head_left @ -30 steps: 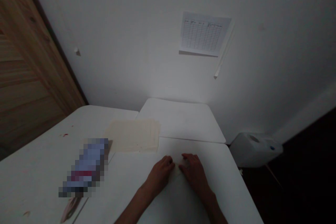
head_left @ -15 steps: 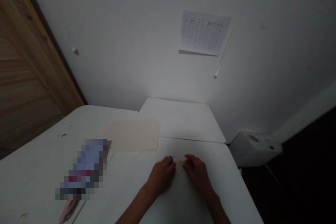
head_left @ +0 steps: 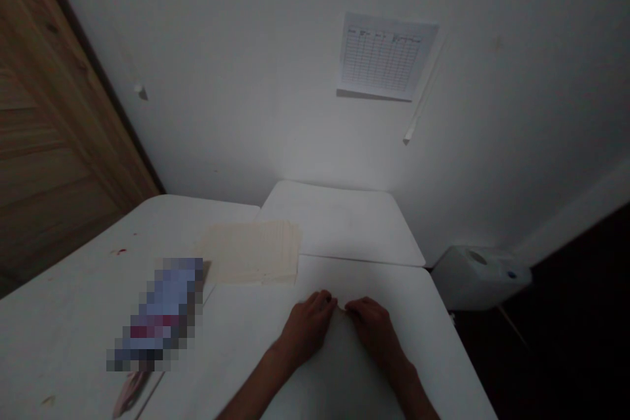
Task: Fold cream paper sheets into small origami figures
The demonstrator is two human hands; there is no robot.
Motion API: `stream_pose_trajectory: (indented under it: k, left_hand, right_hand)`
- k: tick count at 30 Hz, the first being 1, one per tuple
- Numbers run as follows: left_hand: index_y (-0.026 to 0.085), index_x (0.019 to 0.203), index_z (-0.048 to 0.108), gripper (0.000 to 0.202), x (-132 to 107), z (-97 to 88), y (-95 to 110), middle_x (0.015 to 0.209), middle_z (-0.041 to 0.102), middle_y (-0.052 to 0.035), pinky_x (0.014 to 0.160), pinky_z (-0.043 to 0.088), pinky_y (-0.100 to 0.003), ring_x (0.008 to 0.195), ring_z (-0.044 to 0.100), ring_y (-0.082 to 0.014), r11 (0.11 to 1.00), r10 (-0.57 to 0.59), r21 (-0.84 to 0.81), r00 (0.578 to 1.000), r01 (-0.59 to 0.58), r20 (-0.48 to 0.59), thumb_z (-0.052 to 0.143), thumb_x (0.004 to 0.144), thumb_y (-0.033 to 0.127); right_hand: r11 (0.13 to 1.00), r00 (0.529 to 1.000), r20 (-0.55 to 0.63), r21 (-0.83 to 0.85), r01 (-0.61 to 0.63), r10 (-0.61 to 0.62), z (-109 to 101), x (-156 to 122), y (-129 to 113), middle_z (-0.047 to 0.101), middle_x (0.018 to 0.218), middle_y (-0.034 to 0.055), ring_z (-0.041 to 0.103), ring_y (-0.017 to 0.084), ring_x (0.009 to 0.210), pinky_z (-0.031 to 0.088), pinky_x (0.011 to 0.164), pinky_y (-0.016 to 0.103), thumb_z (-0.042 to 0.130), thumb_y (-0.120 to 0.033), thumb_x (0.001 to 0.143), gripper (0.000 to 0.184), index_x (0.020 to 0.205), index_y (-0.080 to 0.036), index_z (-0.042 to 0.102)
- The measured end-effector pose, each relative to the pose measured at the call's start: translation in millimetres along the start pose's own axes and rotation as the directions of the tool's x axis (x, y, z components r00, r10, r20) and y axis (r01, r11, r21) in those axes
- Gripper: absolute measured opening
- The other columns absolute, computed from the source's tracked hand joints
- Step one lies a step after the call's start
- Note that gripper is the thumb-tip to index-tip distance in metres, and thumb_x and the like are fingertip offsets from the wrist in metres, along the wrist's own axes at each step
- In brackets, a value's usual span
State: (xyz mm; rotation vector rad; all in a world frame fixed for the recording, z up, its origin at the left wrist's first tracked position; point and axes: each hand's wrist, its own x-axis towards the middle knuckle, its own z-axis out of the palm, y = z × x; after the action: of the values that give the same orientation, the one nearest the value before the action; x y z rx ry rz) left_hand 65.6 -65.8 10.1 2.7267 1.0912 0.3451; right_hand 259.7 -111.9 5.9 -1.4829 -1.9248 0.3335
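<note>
The 1 head view looks forward and down onto a white table [head_left: 69,335].

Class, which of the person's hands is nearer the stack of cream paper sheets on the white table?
Left. The left hand rests just beyond the near right corner of the stack of cream paper sheets; the right hand lies farther right, past the left hand.

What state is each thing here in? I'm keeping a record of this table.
Left hand: fingers curled, close to the right hand.
Right hand: fingers curled, tips almost meeting the left hand's.
Cream paper stack: lying flat on the white table.
Printed grid chart: fixed flat to the wall.
White plastic container: standing beyond the table's right edge.
</note>
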Motion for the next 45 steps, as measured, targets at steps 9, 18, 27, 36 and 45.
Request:
stream_pose_trajectory:
  k: [9,18,27,36,45]
  left_hand:
    - [0.024,0.120,0.053,0.036,-0.7,1.8,-0.4,0.122,0.053,-0.0084,0.075,0.052,-0.033,0.107,0.052,-0.0240,0.998,0.046,0.038,0.999,-0.046,0.014,0.048,0.088,0.009]
    - [0.028,0.115,0.059,0.034,-0.8,11.5,-7.3,0.122,0.057,-0.0040,0.077,0.051,-0.030,0.104,0.052,-0.0213,0.978,0.210,0.020,0.978,-0.209,-0.020,0.052,0.088,0.008]
    - [0.032,0.113,0.063,0.036,-1.5,12.2,-8.3,0.122,0.056,-0.0037,0.076,0.050,-0.028,0.102,0.051,-0.0204,0.980,0.198,0.002,0.979,-0.198,-0.036,0.054,0.087,0.008]
    - [0.033,0.113,0.062,0.033,-0.7,9.7,-7.3,0.120,0.057,-0.0028,0.075,0.051,-0.030,0.102,0.051,-0.0220,0.983,0.185,-0.001,0.982,-0.185,-0.024,0.056,0.089,0.011]
    - [0.031,0.111,0.064,0.034,-1.2,8.9,-6.2,0.117,0.058,-0.0043,0.075,0.051,-0.028,0.103,0.051,-0.0209,0.984,0.177,-0.017,0.984,-0.177,-0.036,0.054,0.088,0.009]
  right_hand:
    - [0.999,0.992,0.122,-0.016,0.032,-0.030,-9.5,1.4,2.6,0.066,0.088,0.0039,0.063,0.015,0.084,0.049,0.079,0.025,0.044,-0.009,0.090,0.028,0.096,-0.020,0.069]
    - [0.998,0.997,0.070,0.053,-0.016,0.012,-15.3,-8.1,-5.8,0.062,0.095,0.0065,0.060,0.018,0.090,0.050,0.083,0.030,0.045,-0.007,0.087,0.029,0.104,-0.019,0.064]
    - [0.997,0.998,0.024,0.054,-0.061,0.060,-8.0,-8.5,-10.4,0.064,0.093,0.0063,0.060,0.019,0.088,0.050,0.081,0.032,0.044,-0.008,0.087,0.028,0.102,-0.021,0.063]
    - [0.997,0.997,0.014,0.015,-0.071,0.071,0.6,-3.7,-21.9,0.065,0.094,0.0053,0.061,0.019,0.090,0.047,0.082,0.030,0.042,-0.007,0.088,0.028,0.103,-0.021,0.061]
    - [0.975,0.990,0.011,-0.177,-0.134,0.138,4.0,-13.2,-16.0,0.062,0.087,0.0039,0.061,0.018,0.084,0.045,0.073,0.025,0.047,-0.007,0.084,0.028,0.102,-0.024,0.061]
